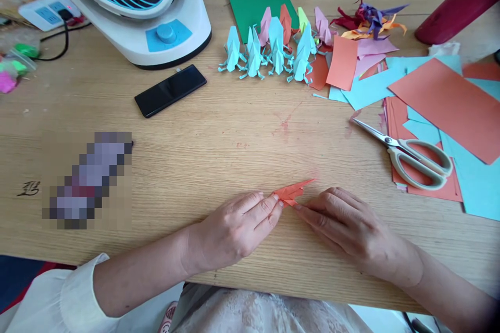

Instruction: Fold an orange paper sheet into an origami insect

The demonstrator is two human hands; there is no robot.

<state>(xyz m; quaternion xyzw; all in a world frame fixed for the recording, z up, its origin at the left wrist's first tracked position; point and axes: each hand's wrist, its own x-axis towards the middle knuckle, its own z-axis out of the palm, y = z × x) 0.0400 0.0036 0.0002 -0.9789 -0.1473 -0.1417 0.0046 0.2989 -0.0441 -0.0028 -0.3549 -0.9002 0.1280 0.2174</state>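
Observation:
A small folded orange paper piece (291,192) lies near the table's front edge, its thin point toward the upper right. My left hand (244,221) has its fingers pressed together on the left end of the piece. At the lower right corner of the paper, my right hand (347,223) pinches a small part of it with thumb and forefinger. Several folded light blue figures (276,47) stand in a row farther back, with pink, orange and yellow-green ones behind them.
Scissors (420,158) lie on orange and blue sheets (449,109) at the right. A black phone (171,91) and a white fan (172,36) are at the back left. A dark red cylinder (455,5) leans in at the upper right. A green sheet (250,8) lies behind the figures.

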